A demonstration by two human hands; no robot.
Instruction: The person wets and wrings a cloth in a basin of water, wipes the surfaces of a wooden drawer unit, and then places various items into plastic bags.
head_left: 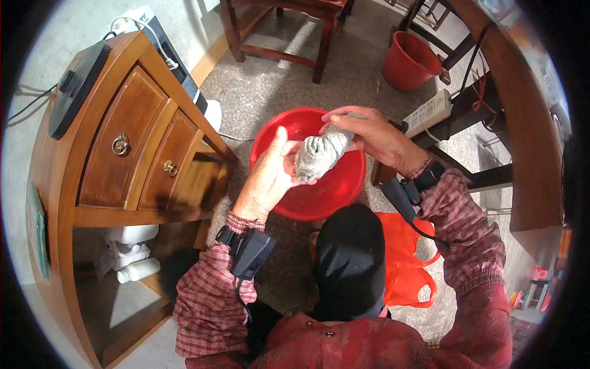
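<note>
A grey, bunched-up cloth (319, 156) with twisted folds is held between my two hands above a round red basin (329, 200). My left hand (267, 179) cups its near left end, thumb raised and fingers partly hidden beneath it. At the upper right end, my right hand (386, 139) grips the cloth, with fingers bent over the top. Both hands are closed on the same bundle, which appears to hang clear of the basin floor. The inside of the basin is partly covered by my hands and the cloth.
On the left stands a wooden cabinet (123, 141) with drawers and an open lower shelf. A red bucket (410, 61) and a wooden stool (279, 54) are farther off. A power strip (429, 113) sits at the right. Beside my knee lies an orange-red plastic bag (402, 261).
</note>
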